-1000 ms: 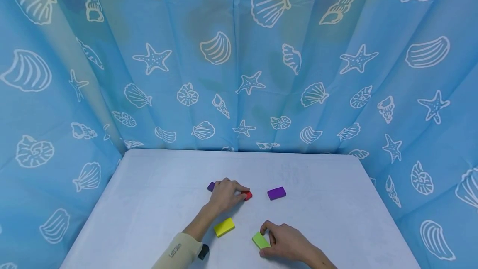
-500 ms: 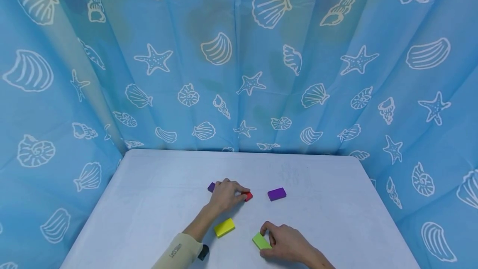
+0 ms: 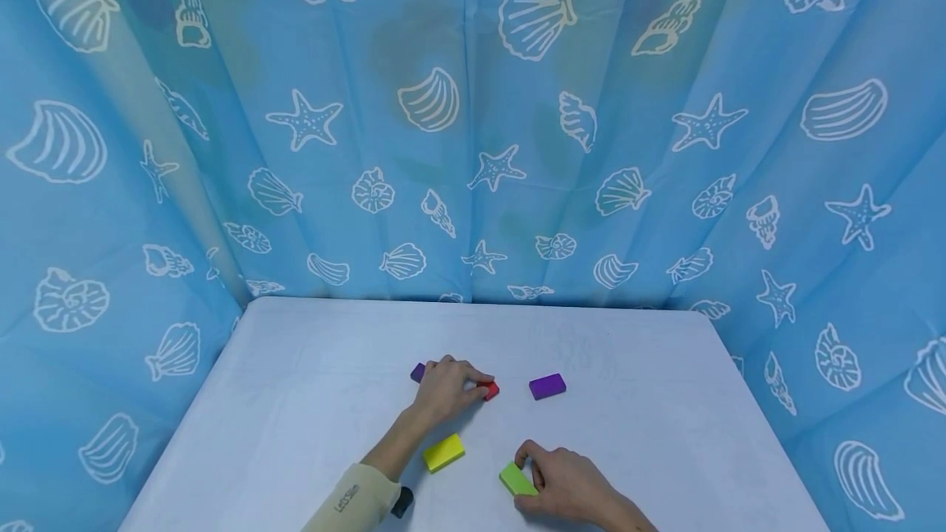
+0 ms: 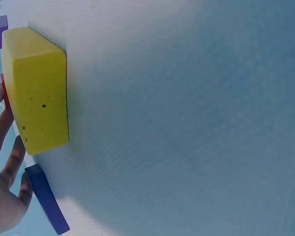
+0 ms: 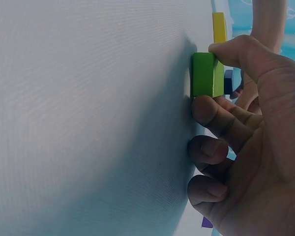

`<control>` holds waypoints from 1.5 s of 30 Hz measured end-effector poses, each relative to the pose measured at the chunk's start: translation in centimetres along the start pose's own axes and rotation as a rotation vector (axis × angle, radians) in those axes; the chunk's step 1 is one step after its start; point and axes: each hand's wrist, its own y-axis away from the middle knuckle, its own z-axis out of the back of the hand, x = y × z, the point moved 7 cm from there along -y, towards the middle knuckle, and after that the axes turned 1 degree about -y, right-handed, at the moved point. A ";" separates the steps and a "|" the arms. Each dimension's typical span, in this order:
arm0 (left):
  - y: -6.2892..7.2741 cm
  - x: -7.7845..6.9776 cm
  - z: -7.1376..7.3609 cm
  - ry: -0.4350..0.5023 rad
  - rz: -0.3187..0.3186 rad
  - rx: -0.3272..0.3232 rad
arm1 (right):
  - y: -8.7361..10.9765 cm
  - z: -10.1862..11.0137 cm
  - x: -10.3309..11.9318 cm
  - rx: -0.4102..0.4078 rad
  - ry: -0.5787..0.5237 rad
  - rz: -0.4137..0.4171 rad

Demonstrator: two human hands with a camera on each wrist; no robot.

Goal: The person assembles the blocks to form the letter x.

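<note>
At the middle of the table, my left hand (image 3: 443, 388) pinches a small red block (image 3: 491, 390) between thumb and forefinger, covering most of it. A dark purple block (image 3: 418, 372) is partly hidden behind that hand; in the left wrist view this block (image 4: 48, 199) lies right by the outer fingers. Nearer the front, my right hand (image 3: 565, 481) grips a light green block (image 3: 516, 479) by its two ends. In the right wrist view, thumb and forefinger span the green block (image 5: 203, 74), which stands close on the white surface, while the other fingers curl below.
A yellow block (image 3: 444, 453) lies between the left forearm and the green block. Another purple block (image 3: 548, 387) is to the right of the red one. A black object (image 3: 402, 502) sits at the left sleeve (image 3: 355, 497). The white table (image 3: 310, 351) backs onto a blue shell-print curtain (image 3: 473, 121).
</note>
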 end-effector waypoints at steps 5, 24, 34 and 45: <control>0.1 0.0 -0.1 0.013 0.009 0.004 | 0.2 0.0 0.2 0.006 -0.011 -0.006; 0.0 0.1 -0.1 0.021 0.012 -0.005 | -0.1 0.2 0.1 -0.006 -0.007 0.008; 0.0 0.0 0.0 0.008 0.010 -0.014 | -0.4 0.2 -0.3 -0.008 -0.001 -0.015; 0.0 -0.1 0.1 -0.002 0.001 -0.009 | -0.5 0.7 -0.4 -0.021 -0.001 -0.021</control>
